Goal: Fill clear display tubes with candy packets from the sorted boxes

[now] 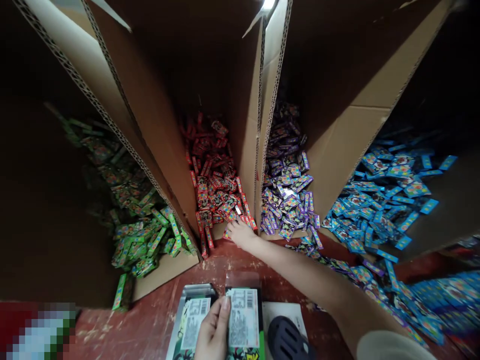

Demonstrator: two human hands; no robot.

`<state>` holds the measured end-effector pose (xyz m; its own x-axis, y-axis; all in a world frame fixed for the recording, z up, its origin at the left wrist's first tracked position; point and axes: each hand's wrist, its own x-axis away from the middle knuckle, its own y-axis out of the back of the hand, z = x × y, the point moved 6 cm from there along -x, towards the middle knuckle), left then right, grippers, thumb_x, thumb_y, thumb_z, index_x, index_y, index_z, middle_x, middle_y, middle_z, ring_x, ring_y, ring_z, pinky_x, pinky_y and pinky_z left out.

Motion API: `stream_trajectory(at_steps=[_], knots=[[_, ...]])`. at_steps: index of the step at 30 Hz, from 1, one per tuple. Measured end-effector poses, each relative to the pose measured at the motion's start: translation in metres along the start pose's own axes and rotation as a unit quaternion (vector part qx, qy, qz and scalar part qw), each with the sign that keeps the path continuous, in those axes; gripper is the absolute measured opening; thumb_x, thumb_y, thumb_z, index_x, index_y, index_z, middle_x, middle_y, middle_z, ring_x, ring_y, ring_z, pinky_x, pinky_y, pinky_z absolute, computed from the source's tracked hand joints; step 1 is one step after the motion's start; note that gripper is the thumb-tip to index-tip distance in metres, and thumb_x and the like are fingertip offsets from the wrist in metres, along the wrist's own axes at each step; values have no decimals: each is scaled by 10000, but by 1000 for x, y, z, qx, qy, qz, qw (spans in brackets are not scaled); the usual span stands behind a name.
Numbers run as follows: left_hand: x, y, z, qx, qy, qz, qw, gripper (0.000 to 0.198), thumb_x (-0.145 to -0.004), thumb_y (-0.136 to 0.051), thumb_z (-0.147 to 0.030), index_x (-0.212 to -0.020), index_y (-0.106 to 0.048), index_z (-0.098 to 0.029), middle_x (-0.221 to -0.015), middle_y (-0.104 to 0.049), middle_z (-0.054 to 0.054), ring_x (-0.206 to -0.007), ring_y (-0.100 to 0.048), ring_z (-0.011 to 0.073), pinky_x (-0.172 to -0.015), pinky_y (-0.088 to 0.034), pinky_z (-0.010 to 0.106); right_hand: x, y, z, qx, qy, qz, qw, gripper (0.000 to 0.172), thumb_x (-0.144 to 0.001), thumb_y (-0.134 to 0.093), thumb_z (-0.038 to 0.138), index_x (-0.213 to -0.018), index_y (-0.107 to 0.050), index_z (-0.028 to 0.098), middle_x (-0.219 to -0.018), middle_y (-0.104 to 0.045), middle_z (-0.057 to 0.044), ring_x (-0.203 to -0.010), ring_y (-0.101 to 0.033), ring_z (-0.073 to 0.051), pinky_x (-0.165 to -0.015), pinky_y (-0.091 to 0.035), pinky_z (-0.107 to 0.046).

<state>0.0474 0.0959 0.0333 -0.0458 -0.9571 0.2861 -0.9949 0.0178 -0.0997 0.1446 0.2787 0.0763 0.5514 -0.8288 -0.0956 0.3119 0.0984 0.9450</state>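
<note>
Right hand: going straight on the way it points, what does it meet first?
The red packets at the mouth of the cardboard box; the right hand seems to touch the nearest ones with its fingers.

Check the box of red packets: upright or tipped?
Tipped on its side: the box opens toward the camera, red packets spread along its lower wall, right hand at them.

This looks like a packing or sorting workshop. Four big cardboard boxes point(157, 115) lie open on a worn red floor point(150, 320), from 10 to 2 o'clock. Each one holds many small packets of one colour: green packets point(146, 235), red packets point(213, 185), purple packets point(287, 195), blue packets point(378, 200).
</note>
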Motion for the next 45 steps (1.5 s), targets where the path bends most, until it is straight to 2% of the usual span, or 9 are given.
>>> stream_trajectory(at_steps=[4, 8, 11, 13, 20, 24, 32, 39, 45], knots=[[2, 14, 2, 7, 3, -37, 999, 486, -686, -602, -611, -906, -671, -182, -859, -723, 47, -887, -623, 264, -825, -467, 334, 12, 20, -5, -50, 30, -9, 998, 48, -746, -651, 87, -786, -672, 102, -1022, -630, -147, -1026, -557, -273, -923, -402, -410], [2, 17, 0, 10, 0, -46, 999, 459, -707, -597, -586, -900, -669, -176, -824, -722, 47, -843, -633, 263, -788, -478, 335, 59, 32, 15, -147, 53, -50, 986, 256, -904, -470, 260, -1101, -586, 145, -1056, -628, -90, -987, -589, -183, -839, -472, -299], [3, 12, -5, -9, -6, -28, 1000, 453, -719, -581, -586, -885, -663, -172, -810, -718, 43, -808, -634, 253, -750, -481, 318, 97, 25, 30, -341, 31, -122, 931, 358, -914, -440, 290, -1255, -489, 188, -1142, -602, -79, -1070, -560, -166, -889, -456, -291], [5, 7, -8, -13, -12, -7, 1000, 443, -728, -576, -580, -872, -660, -170, -797, -714, 43, -802, -630, 249, -723, -482, 309, 117, 13, 31, -432, -5, -146, 890, 319, -858, -542, 315, -1151, -597, 200, -1065, -634, -75, -1001, -591, -182, -869, -465, -306], [11, -10, -3, 17, -3, 35, 999, 404, -774, -553, -539, -874, -642, -158, -782, -701, 38, -794, -623, 229, -636, -463, 273, 145, -8, 4, -495, -120, -180, 842, 216, -724, -693, 334, -894, -725, 205, -833, -693, -49, -762, -635, -183, -699, -497, -299], [11, -14, -1, 37, 6, 58, 998, 384, -796, -543, -513, -889, -631, -151, -777, -694, 34, -777, -618, 216, -625, -447, 266, 142, -15, 1, -552, -184, -136, 802, 258, -625, -761, 369, -806, -737, 187, -802, -719, -57, -728, -653, -200, -695, -506, -325], [16, -10, -3, 56, -2, 50, 997, 373, -801, -540, -512, -853, -633, -155, -754, -685, 23, -728, -601, 189, -616, -427, 247, 134, 3, 20, -489, -97, -123, 858, 159, -701, -709, 317, -751, -722, 167, -784, -657, -48, -720, -617, -155, -643, -472, -265], [12, -6, -4, 60, 3, 63, 996, 385, -803, -532, -523, -865, -634, -157, -770, -684, 26, -711, -590, 179, -616, -420, 241, 121, 11, 20, -520, -99, -173, 830, 145, -627, -763, 281, -630, -673, 168, -700, -662, -30, -648, -613, -146, -599, -474, -257], [12, -8, 3, 101, 16, 56, 993, 387, -785, -553, -529, -831, -633, -154, -699, -674, 16, -645, -581, 168, -565, -404, 233, 133, -2, 21, -493, -131, -210, 834, 141, -653, -749, 289, -632, -672, 172, -691, -666, -38, -649, -615, -155, -607, -472, -263]])
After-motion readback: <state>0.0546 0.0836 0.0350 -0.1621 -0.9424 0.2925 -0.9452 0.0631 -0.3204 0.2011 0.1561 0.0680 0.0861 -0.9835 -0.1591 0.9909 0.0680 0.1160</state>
